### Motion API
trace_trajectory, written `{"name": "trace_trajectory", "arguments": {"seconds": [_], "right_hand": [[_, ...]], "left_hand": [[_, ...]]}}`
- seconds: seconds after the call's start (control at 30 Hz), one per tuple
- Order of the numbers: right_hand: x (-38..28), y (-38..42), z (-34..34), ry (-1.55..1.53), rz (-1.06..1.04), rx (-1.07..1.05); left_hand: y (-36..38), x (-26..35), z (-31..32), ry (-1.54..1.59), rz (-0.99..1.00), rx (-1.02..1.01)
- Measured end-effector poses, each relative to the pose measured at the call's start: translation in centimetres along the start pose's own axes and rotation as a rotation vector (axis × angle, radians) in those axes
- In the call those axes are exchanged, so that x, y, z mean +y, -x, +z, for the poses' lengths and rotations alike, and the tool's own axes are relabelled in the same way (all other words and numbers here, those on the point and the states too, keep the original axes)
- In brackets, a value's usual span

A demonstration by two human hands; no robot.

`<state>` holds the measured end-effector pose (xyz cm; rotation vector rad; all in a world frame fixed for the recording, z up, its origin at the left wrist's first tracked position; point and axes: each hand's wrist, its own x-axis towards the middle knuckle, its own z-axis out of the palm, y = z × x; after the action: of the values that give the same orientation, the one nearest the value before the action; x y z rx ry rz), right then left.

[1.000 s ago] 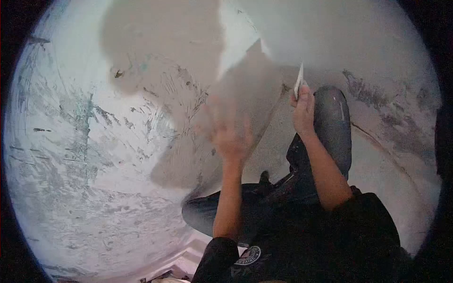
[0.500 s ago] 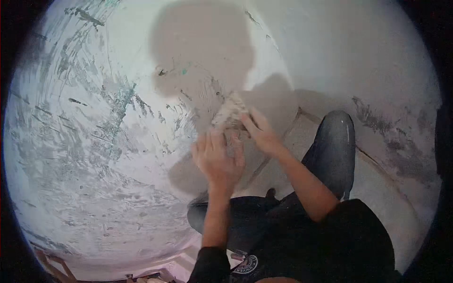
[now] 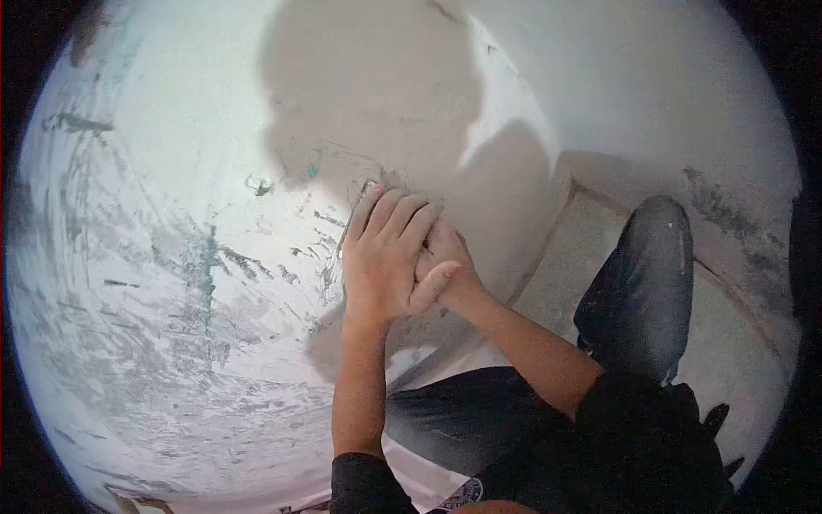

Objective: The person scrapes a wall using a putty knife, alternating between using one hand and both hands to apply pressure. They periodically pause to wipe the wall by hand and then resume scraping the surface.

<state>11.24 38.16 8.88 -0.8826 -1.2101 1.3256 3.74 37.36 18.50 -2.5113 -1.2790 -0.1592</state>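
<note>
My left hand (image 3: 383, 244) lies flat over the fingers of my right hand (image 3: 452, 272), its own fingers slightly apart and its thumb out to the right. The fingers of my right hand are mostly hidden beneath it. Along the outer side of my left hand shows the thin dark edge of a flat piece (image 3: 346, 230), pressed against the white, streaked wall surface (image 3: 257, 295). Most of that piece is covered, so its kind cannot be made out.
My shadow (image 3: 368, 77) falls over the upper surface. Grey smears mark the left part. My bent knee in dark jeans (image 3: 655, 248) is at the right, beside a brownish seam (image 3: 599, 199). A wooden piece (image 3: 141, 501) shows at the bottom left.
My left hand has moved up and onto my right hand, covering its fingers and the whitish piece seen there before. The view has shifted, with the knee now farther right.
</note>
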Motion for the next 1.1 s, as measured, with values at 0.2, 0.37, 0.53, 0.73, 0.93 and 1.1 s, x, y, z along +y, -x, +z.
{"name": "trace_trajectory", "arguments": {"seconds": [0.2, 0.37, 0.53, 0.73, 0.93, 1.1], "right_hand": [[1.4, 0.2, 1.7, 0.015, -0.098, -0.030], [2.4, -0.5, 2.0, -0.023, -0.090, 0.023], [-0.2, -0.6, -0.1, -0.044, -0.154, -0.037], [1.3, -0.6, -1.1, 0.076, -0.215, -0.151], [3.1, 0.9, -1.0, 0.077, -0.264, -0.207], [4.7, -0.5, 1.8, 0.034, -0.290, -0.035]], "left_hand": [[-0.1, -1.3, 0.4, 0.006, -0.009, -0.065], [-0.9, -1.5, 0.1, 0.015, -0.026, -0.028], [-1.2, -0.5, 1.1, 0.003, -0.037, 0.031], [-0.4, -0.4, 2.5, -0.030, -0.051, -0.067], [-1.8, -0.4, 1.4, -0.054, -0.054, -0.145], [-1.9, -1.2, 2.3, 0.000, 0.017, -0.081]]}}
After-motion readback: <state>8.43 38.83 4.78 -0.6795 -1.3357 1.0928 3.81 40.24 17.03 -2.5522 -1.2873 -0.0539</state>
